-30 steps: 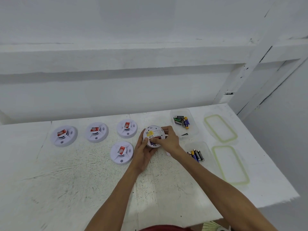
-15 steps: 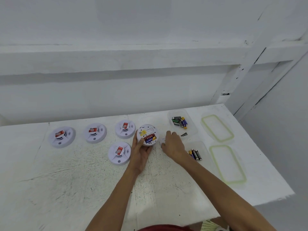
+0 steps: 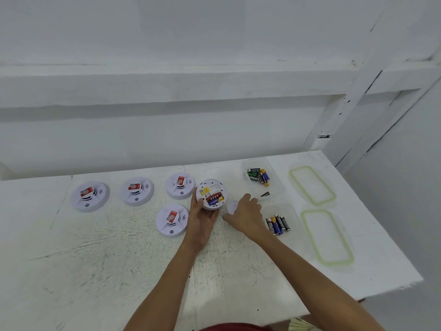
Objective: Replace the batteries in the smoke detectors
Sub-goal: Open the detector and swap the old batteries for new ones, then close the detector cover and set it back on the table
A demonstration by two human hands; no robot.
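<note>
Right hand [image 3: 246, 212] now off left-held detector [image 3: 212, 194]

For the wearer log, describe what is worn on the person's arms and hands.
Nothing is worn on either. The left arm and right arm are bare as far as the view shows, with no sleeves. The left hand and right hand have no gloves, and no watch, bracelet or ring shows. A strip of red garment shows at the bottom edge.
</note>
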